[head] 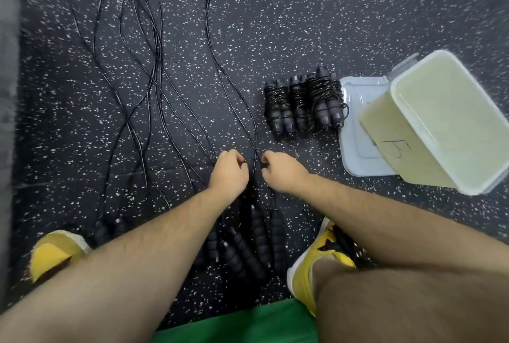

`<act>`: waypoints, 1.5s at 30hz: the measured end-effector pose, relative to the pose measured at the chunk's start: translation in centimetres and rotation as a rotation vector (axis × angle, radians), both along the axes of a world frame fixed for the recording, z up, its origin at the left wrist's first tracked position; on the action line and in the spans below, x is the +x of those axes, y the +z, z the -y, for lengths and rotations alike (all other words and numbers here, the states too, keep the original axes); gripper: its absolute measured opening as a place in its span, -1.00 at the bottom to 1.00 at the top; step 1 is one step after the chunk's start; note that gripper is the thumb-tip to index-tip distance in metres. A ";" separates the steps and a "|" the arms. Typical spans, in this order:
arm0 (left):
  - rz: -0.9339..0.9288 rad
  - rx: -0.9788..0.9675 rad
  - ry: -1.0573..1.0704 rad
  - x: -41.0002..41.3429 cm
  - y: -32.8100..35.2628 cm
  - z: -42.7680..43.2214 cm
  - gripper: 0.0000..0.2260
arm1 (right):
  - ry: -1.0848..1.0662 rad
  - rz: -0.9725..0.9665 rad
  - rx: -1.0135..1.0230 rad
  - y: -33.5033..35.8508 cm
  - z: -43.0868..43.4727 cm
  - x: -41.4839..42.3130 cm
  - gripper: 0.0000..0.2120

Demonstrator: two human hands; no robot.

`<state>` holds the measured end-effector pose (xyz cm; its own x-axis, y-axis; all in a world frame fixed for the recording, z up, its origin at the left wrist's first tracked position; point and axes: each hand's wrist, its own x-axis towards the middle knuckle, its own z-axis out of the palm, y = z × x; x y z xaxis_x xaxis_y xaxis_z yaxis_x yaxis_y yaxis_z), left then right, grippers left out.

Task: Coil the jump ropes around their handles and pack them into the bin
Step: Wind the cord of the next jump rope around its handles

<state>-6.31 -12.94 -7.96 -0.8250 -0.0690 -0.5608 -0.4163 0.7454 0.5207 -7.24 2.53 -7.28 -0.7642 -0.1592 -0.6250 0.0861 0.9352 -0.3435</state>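
Note:
Several black jump ropes (154,89) trail loose across the speckled floor toward the top of the view. Their black foam handles (248,243) lie bunched between my feet. My left hand (230,170) and my right hand (281,170) are held close together above the handles, each with curled fingers pinching a thin rope strand. Three coiled rope bundles (303,105) stand side by side to the right. The pale translucent bin (440,127) sits at the far right, tilted, with handwriting on its side.
The bin's grey lid (355,133) lies flat on the floor, partly under the bin. My yellow shoes (55,249) flank the handles. A grey object runs along the left edge. Green cloth shows at the bottom.

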 end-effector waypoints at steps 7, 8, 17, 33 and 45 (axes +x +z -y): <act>0.093 0.069 -0.015 -0.9 -1.2 -0.7 -0.72 | -0.230 0.046 -0.038 -1.2 1.4 -0.5 -0.65; 0.133 0.101 0.011 -1.3 -1.3 -1.0 -0.68 | -0.287 0.068 -0.050 -1.1 1.6 -0.7 -0.65; 0.214 0.346 0.318 -2.8 -1.4 -2.2 -0.80 | -0.674 0.247 -0.418 -0.4 2.0 -0.7 -0.82; -0.434 0.473 0.134 -6.2 24.0 3.1 -0.77 | -0.040 -0.288 -0.340 26.2 4.8 -6.6 -0.74; -0.797 0.482 -0.006 -4.2 47.4 7.3 -0.75 | -0.044 -0.737 -0.432 49.5 8.4 -4.1 -0.76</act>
<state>-10.56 -20.20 39.44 -0.9784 0.0294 0.2047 0.2006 0.3753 0.9049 -11.39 -5.91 42.25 -0.9628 -0.2292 0.1430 -0.2659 0.7105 -0.6515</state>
